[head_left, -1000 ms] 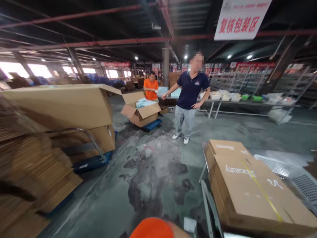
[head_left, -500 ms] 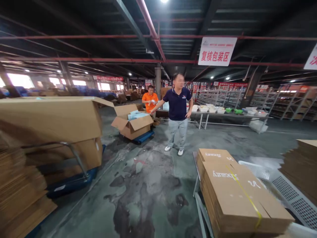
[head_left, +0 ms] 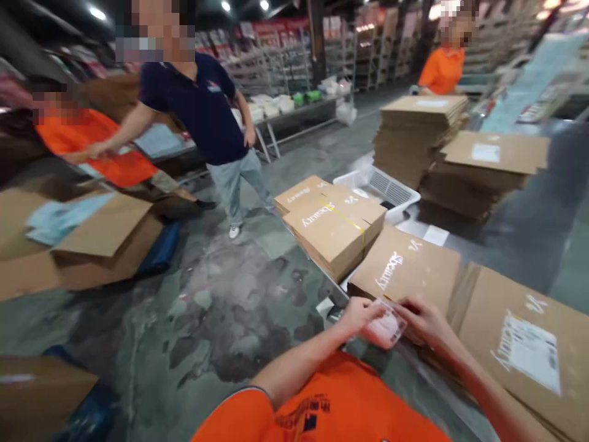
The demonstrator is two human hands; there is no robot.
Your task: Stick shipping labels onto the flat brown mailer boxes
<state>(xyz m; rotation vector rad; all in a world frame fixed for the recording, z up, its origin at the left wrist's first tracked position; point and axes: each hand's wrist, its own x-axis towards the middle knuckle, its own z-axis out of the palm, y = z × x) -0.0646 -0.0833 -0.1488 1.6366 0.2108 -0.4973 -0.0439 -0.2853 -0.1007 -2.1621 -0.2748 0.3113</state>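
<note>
Packet (head_left: 386, 327): small, clear, pinkish, blurred.

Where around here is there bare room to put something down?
The grey floor is bare between the bundled flat cartons and the open box. Flat tops are free on the tall carton stack. It is crowded near the left hand and right hand, which share a small clear packet over overlapping cartons.
</note>
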